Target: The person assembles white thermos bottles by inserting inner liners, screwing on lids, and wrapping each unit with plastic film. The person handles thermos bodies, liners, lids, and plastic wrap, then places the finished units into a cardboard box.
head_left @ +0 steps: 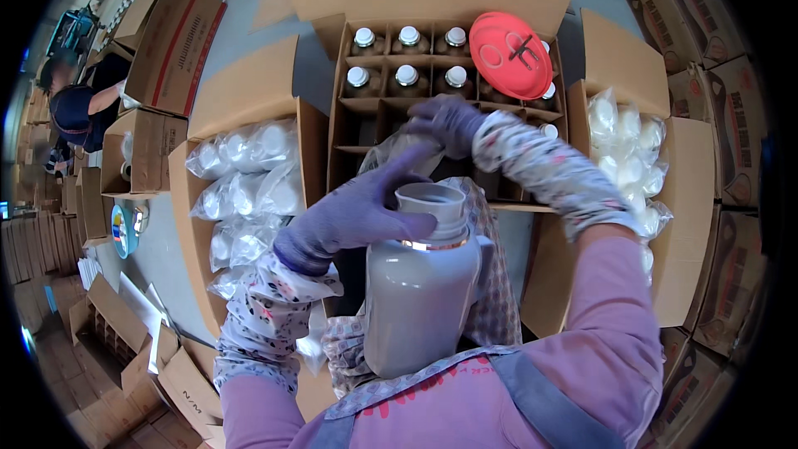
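A grey handled jug (pixel 420 299), its mouth uncovered and a shiny ring below its neck, stands upright against my lap. My left hand (pixel 353 208), in a purple glove, curls about the jug's neck, thumb in front and fingers behind. Beyond it, over the divided carton (pixel 349 129), my right hand (pixel 449 125) is closed on a crumpled clear plastic bag (pixel 403 150); its fingertips are partly hidden. White-capped bottles (pixel 407 75) fill the carton's far cells, while some nearer cells look dark. A round red lid-like disc (pixel 511 54) lies on the bottles at the right.
Open cartons of bagged white items flank me, at left (pixel 245 191) and right (pixel 628 150). Stacked boxes (pixel 731 133) line the right edge. A co-worker (pixel 79 108) stands at far left beside a large carton (pixel 174 41). A blue tub (pixel 125 231) sits on the floor.
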Available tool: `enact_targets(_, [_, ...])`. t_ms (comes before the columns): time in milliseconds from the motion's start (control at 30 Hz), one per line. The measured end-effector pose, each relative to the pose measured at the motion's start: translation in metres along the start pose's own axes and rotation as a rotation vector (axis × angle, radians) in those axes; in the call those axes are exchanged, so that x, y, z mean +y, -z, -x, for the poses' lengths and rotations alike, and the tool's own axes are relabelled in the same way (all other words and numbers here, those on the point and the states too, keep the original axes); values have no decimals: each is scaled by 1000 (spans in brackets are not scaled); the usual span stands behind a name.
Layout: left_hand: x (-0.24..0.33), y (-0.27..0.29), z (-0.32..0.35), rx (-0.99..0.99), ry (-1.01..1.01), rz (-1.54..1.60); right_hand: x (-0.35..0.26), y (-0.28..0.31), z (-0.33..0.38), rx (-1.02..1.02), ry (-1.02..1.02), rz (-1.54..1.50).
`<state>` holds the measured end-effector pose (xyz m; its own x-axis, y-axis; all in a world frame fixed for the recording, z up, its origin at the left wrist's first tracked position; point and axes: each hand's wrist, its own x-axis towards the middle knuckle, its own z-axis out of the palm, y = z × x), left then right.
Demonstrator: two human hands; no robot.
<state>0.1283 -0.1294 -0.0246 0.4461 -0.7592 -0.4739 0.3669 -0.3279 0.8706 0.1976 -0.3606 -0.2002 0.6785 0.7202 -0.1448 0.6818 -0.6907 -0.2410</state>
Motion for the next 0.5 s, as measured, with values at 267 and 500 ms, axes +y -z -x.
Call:
enact_targets(267, [-13, 28, 59, 452, -259, 112, 27, -68, 69, 525, -558, -311])
enact_targets(500, [-109, 10, 174, 586, -253, 282, 66, -104, 79, -143, -996, -185])
